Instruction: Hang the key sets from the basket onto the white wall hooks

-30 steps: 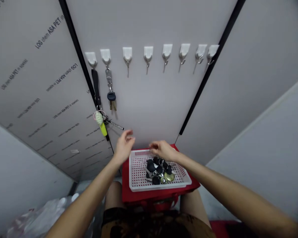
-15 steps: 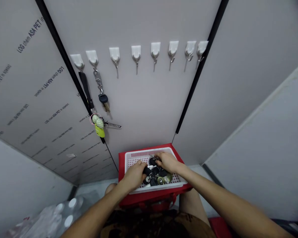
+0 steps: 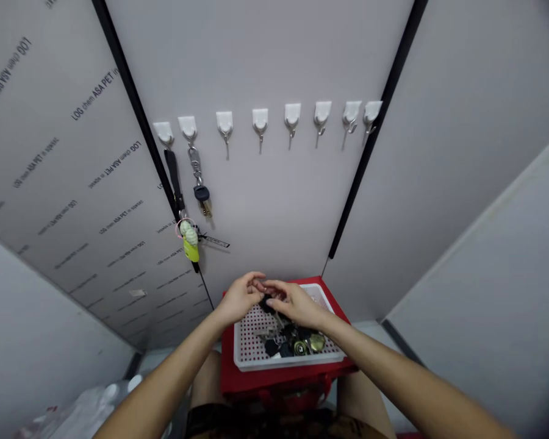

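Above the far left part of a white perforated basket (image 3: 251,326), my two hands meet around a black-headed key (image 3: 267,303). My right hand (image 3: 297,303) pinches it between thumb and fingers, and a thin metal part hangs below. With curled fingers, my left hand (image 3: 241,299) grips the same key from the other side; the fingertips partly hide it. In the basket lies a pile of dark keys (image 3: 289,334), with a round gold-and-black charm (image 3: 300,348) and a gold-coloured piece (image 3: 317,342) among them.
The basket rests on a red bag (image 3: 238,381) over my knees. A row of white hooks (image 3: 260,119) runs along the wall. Two at the left carry a black-strapped keychain with a yellow-green tag (image 3: 191,250) and a metal-clip keychain (image 3: 202,194). Bottles (image 3: 112,392) stand lower left.
Both hands have risen from the pile and come together with a black-headed key between them. My right hand moved left. The view has shifted, so the hooks sit lower.
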A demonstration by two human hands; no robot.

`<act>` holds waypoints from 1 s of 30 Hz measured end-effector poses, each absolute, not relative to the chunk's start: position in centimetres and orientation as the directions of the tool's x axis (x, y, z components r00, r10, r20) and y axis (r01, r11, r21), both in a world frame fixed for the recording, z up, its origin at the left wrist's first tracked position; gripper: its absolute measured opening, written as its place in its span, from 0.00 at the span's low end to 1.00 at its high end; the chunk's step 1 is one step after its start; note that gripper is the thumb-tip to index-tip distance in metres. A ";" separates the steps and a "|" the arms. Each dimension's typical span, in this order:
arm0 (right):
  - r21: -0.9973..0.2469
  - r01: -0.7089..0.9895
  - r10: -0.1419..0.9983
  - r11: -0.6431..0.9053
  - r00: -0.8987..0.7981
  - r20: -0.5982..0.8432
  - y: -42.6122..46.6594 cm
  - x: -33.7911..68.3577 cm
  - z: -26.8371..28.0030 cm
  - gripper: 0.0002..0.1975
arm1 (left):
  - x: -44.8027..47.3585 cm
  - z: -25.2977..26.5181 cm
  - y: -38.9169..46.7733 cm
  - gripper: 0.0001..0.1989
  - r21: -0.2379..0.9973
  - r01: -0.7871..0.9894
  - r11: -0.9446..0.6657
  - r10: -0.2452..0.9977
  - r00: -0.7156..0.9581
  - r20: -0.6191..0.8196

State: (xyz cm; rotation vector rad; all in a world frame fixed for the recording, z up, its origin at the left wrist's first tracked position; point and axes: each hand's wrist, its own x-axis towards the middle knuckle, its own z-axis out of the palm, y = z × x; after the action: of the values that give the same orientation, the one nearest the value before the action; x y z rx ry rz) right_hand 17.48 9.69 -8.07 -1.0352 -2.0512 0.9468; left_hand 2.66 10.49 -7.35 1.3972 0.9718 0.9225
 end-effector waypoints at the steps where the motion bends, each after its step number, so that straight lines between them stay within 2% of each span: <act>1: -0.842 0.367 0.859 0.395 -0.472 0.197 9.8 17.3 -8.1 0.15 | 2.5 -7.0 10.5 0.16 1.000 0.023 -0.009 0.942 0.336 0.001; 5: -0.861 0.405 0.910 0.309 -0.390 0.143 10.6 17.1 -8.5 0.11 | 1.7 -6.2 10.8 0.18 0.999 -0.043 0.011 0.967 0.256 0.000; 8: -0.845 0.393 0.915 0.363 -0.323 0.243 10.9 17.0 -7.9 0.11 | 1.5 -5.7 11.0 0.18 0.997 -0.070 0.019 0.964 0.265 0.000; 11: -0.820 0.371 0.880 0.436 -0.369 0.301 10.8 16.2 -6.9 0.09 | 1.6 -5.1 11.1 0.19 0.996 -0.090 -0.011 0.950 0.309 0.038; 13: -0.836 0.337 0.871 0.432 -0.396 0.291 10.9 15.6 -6.1 0.07 | 1.6 -4.4 11.1 0.18 0.995 -0.089 -0.049 0.950 0.303 0.074; 16: -0.906 0.215 0.888 0.365 -0.374 0.269 11.5 14.8 -4.5 0.07 | 1.4 -2.9 11.3 0.15 0.988 -0.067 -0.138 0.971 0.185 0.149; 20: -0.941 0.086 0.910 0.328 -0.295 0.290 13.0 13.5 -0.2 0.08 | 0.9 -0.3 11.5 0.12 0.956 -0.053 -0.288 0.954 0.073 0.291; 22: -0.920 0.061 0.899 0.386 -0.249 0.361 13.8 12.6 2.7 0.07 | 0.8 1.3 11.8 0.13 0.930 -0.049 -0.365 0.928 0.061 0.368; 26: -0.852 0.037 0.845 0.522 -0.162 0.510 15.5 10.7 8.2 0.06 | 0.8 5.5 13.5 0.12 0.844 0.012 -0.536 0.840 -0.101 0.534; 30: -0.824 0.024 0.824 0.566 -0.049 0.564 17.7 9.4 12.4 0.05 | 0.7 9.8 16.0 0.11 0.827 0.027 -0.562 0.803 -0.225 0.552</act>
State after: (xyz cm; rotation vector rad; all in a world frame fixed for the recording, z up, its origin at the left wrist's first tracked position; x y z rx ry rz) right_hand 9.44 17.71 12.40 -0.7607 -1.4902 0.7634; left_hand 0.71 16.04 9.77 1.4865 1.0009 1.8417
